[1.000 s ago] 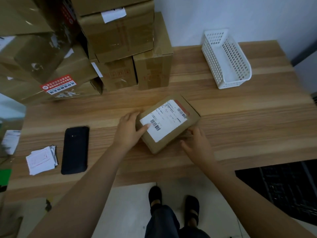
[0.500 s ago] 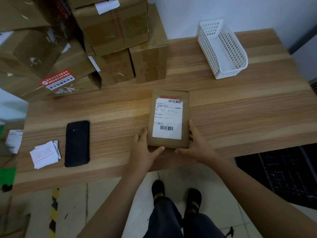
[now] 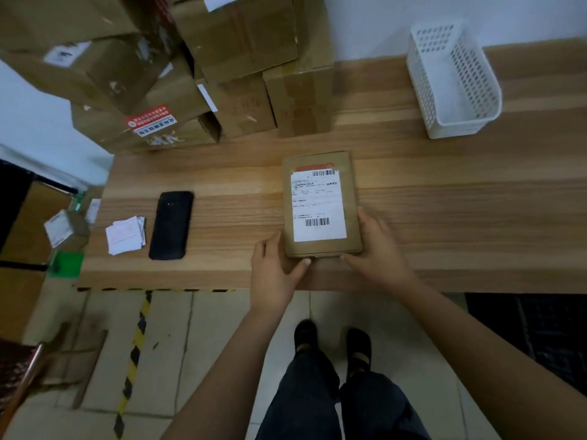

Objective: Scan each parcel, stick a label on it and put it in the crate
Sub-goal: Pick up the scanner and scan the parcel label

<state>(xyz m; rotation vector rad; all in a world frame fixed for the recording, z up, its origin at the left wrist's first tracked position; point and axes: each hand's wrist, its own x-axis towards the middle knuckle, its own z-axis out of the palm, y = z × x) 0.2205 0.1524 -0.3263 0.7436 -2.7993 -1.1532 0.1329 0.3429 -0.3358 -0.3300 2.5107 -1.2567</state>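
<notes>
Both hands frame a flat brown parcel [image 3: 320, 249] near the front edge of the table [image 3: 460, 217]. The left hand [image 3: 274, 274] cups the near-left corner and the right hand [image 3: 378, 249] the near-right. Fingers lie fairly straight against its sides and thumbs run along its near edge, so they steady it rather than clench it. The parcel lies flat, and its white shipping sheet [image 3: 317, 204] faces up with the barcodes in plain sight.

To the left, well apart, a black phone [image 3: 171, 225] lies just beside a small heap of paper slips [image 3: 125, 235]. Cardboard boxes [image 3: 228, 58] are stacked at the back left, and a white basket [image 3: 454, 81] stands at the back right. A dark, crate-like shape [image 3: 540, 331] shows below the table edge on the right, too dim to tell for sure.

This looks like the scanning step, with the parcel squared and ready. The next move probably calls for the left hand to let go and fetch the phone while the right keeps the parcel still. The sticking and crating are not yet done.
</notes>
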